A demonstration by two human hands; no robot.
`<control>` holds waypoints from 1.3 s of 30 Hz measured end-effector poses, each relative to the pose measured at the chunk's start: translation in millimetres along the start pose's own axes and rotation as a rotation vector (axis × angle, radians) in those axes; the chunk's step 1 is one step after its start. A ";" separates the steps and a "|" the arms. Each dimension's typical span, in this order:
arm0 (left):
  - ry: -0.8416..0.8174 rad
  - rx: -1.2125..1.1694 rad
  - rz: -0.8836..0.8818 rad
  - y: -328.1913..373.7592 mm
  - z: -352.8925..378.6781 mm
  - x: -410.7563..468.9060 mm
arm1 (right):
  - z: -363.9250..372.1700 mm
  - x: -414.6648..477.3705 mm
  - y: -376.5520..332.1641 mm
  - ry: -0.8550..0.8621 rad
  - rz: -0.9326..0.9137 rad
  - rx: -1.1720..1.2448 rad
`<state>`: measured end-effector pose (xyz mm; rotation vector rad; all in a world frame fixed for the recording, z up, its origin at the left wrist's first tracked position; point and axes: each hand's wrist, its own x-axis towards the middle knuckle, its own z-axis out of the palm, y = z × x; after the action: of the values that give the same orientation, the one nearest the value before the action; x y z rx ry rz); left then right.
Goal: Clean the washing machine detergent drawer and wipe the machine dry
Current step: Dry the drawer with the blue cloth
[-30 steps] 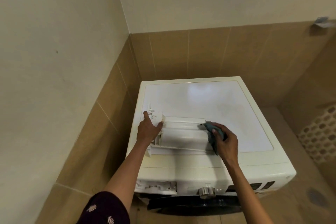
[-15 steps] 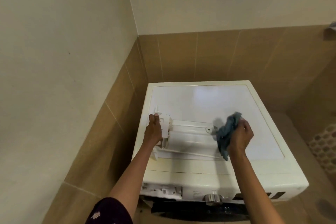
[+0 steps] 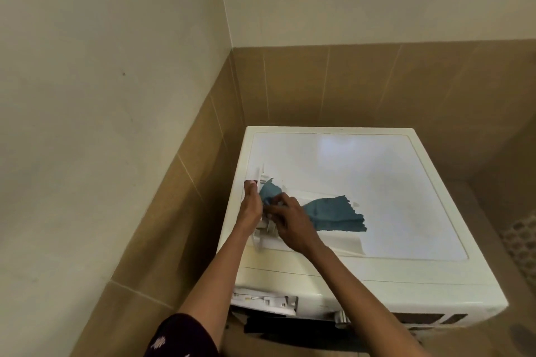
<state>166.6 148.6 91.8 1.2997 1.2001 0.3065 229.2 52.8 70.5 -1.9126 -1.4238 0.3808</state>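
A white plastic detergent drawer (image 3: 290, 236) lies flat on the glossy top of the white front-loading washing machine (image 3: 377, 177), along its left front part, with the drawer's front panel end toward the left edge. The left hand (image 3: 251, 207) is curled around that left end, thumb up by the small upright tabs, steadying the drawer against the lid. The right hand (image 3: 290, 223) sits directly beside it, the two hands almost touching, its fingers pinched around a teal-blue cleaning cloth (image 3: 333, 214) and pressing it into the compartments at the drawer's left end. One corner of the cloth pokes up between the two hands, while the larger part trails out to the right over the drawer's body and lies spread on it, its frayed edge toward the middle of the lid. Much of the drawer is covered by the hands and the cloth; only its near rim, the left end pieces and a pale strip at the right show, and the inner compartments cannot be made out. On the machine's front, the empty drawer slot (image 3: 265, 300) is open at the upper left, and the control dial is mostly hidden behind the right forearm. A dark patterned sleeve (image 3: 179, 339) is cut off at the bottom edge.
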 end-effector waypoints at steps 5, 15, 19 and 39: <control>0.051 0.103 0.027 0.7 1.1 -1.1 | -12.5 -7.6 9.9 -0.063 -0.076 0.008; 0.085 0.337 0.210 1.1 -2.1 -8.4 | -2.9 25.8 0.1 0.112 0.072 -0.079; 0.082 0.356 0.200 1.7 -1.3 -7.1 | -5.5 -9.9 -4.3 0.054 -0.031 0.040; 0.060 0.135 0.101 1.3 -0.9 -2.0 | -10.5 9.3 -7.3 0.012 -0.062 -0.125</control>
<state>165.6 148.0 94.1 1.4803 1.2243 0.3445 233.7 58.5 84.5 -1.9607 -1.5267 0.2554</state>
